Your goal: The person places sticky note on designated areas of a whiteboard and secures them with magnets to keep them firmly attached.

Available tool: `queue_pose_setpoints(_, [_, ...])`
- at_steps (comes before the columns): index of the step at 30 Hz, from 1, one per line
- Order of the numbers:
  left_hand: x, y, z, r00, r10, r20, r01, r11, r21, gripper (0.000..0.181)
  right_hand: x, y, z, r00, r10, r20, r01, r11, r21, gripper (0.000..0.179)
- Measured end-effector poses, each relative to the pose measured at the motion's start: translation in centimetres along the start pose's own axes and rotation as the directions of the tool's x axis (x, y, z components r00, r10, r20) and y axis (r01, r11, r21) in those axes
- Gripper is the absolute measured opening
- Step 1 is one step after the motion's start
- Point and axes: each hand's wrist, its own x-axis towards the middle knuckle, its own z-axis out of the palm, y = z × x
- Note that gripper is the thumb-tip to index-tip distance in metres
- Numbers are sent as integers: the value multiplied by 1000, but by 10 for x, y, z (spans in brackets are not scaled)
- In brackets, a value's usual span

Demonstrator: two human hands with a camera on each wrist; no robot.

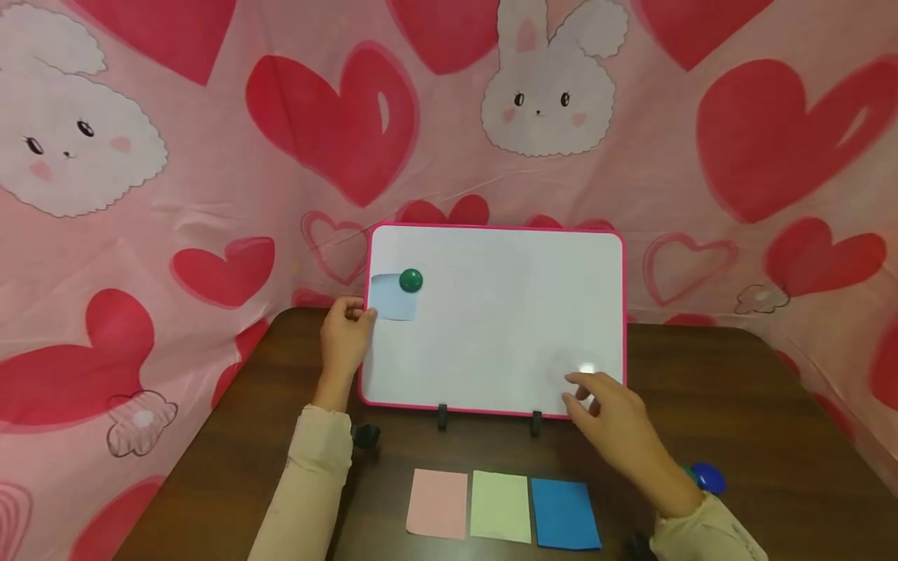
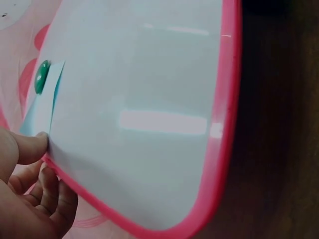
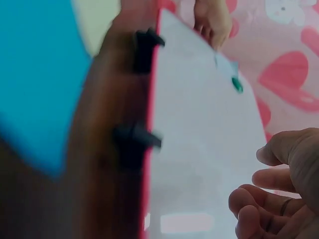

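Observation:
A whiteboard [image 1: 505, 327] with a pink frame stands upright on the table. My left hand [image 1: 347, 335] grips its left edge, thumb on the front and fingers curled around behind the frame. The thumb presses by the edge of a light blue sticky note [image 1: 393, 302]. A round green magnet [image 1: 411, 280] sits on the note's upper right corner; in the left wrist view the note [image 2: 47, 104] bends away from the board. Near the board's lower right corner hovers my right hand [image 1: 610, 417], fingers loosely bent with nothing between them, also seen in the right wrist view.
Pink [image 1: 438, 504], green [image 1: 500, 506] and blue sticky notes [image 1: 565, 514] lie in a row on the dark wooden table [image 1: 737, 405]. Black clips [image 1: 536, 423] support the board's lower edge. A blue magnet [image 1: 708, 478] lies beside the right forearm. A heart-patterned pink cloth [image 1: 449, 156] hangs behind.

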Motion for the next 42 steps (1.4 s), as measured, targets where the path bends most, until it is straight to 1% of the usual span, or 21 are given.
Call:
queue_pose_setpoints(4, [-1, 4, -8, 999, 5, 34, -6, 999, 46, 30, -24, 22, -12, 998, -6, -60, 4, 999, -43, 28])
queue_pose_setpoints(9, [-10, 17, -20, 995, 75, 59, -82, 989, 123, 31, -48, 37, -29, 991, 135, -2, -135, 988, -78, 23])
queue_pose_setpoints(11, [-19, 25, -24, 984, 121, 131, -141, 977, 162, 26, -56, 42, -34, 980, 197, 30, -194, 977, -93, 23])
queue_pose_setpoints(12, [-25, 29, -26, 972, 140, 191, -176, 967, 186, 23, -60, 45, -36, 975, 220, 40, -215, 972, -99, 23])
queue_pose_setpoints(13, [-32, 32, -28, 950, 159, 268, -218, 953, 210, 20, -65, 47, -38, 971, 234, 41, -229, 968, -101, 23])
queue_pose_setpoints(14, [-39, 35, -30, 919, 169, 355, -262, 937, 230, 17, -69, 50, -39, 967, 250, 46, -244, 964, -102, 24])
queue_pose_setpoints(15, [-47, 37, -32, 877, 168, 450, -303, 921, 246, 14, -73, 54, -41, 964, 261, 44, -255, 962, -102, 23])
queue_pose_setpoints(16, [-55, 38, -33, 824, 159, 545, -343, 905, 254, 12, -77, 57, -41, 964, 264, 39, -259, 960, -101, 22])
queue_pose_setpoints(18, [-72, 38, -37, 695, 127, 708, -418, 872, 254, 11, -84, 62, -41, 965, 262, 30, -257, 960, -110, 22])
queue_pose_setpoints(20, [-90, 34, -40, 573, 93, 814, -471, 851, 235, 14, -89, 68, -41, 968, 249, 20, -244, 961, -127, 23])
queue_pose_setpoints(21, [-99, 32, -42, 524, 79, 848, -491, 842, 225, 16, -91, 70, -40, 970, 242, 15, -237, 961, -143, 24])
queue_pose_setpoints(22, [-107, 30, -43, 485, 68, 872, -505, 835, 216, 20, -93, 73, -40, 971, 240, 24, -233, 959, -162, 26])
queue_pose_setpoints(23, [-116, 28, -45, 455, 59, 889, -514, 832, 208, 24, -94, 75, -39, 971, 237, 35, -227, 956, -184, 30])
queue_pose_setpoints(25, [-132, 24, -48, 418, 40, 907, -529, 823, 207, 31, -96, 78, -40, 962, 259, 83, -235, 945, -229, 40])
queue_pose_setpoints(29, [-159, 18, -50, 373, 40, 927, -572, 796, 196, 44, -100, 81, -39, 940, 292, 174, -233, 926, -298, 63])
queue_pose_setpoints(32, [-174, 15, -49, 347, 97, 933, -662, 730, 171, 46, -101, 83, -37, 917, 329, 224, -248, 913, -325, 73])
queue_pose_setpoints(34, [-180, 13, -47, 335, 152, 930, -734, 661, 156, 44, -102, 84, -37, 898, 360, 253, -268, 904, -333, 76])
queue_pose_setpoints(36, [-184, 11, -45, 331, 209, 920, -792, 591, 151, 36, -103, 85, -36, 882, 383, 275, -285, 898, -337, 77])
queue_pose_setpoints(38, [-187, 10, -43, 333, 250, 909, -826, 542, 153, 29, -104, 86, -36, 878, 388, 281, -291, 898, -331, 75])
queue_pose_setpoints(40, [-188, 8, -40, 340, 264, 902, -837, 523, 162, 25, -106, 87, -36, 880, 385, 278, -293, 901, -321, 71])
queue_pose_setpoints(42, [-188, 8, -39, 344, 242, 907, -831, 529, 174, 25, -107, 89, -35, 880, 383, 281, -293, 904, -313, 68])
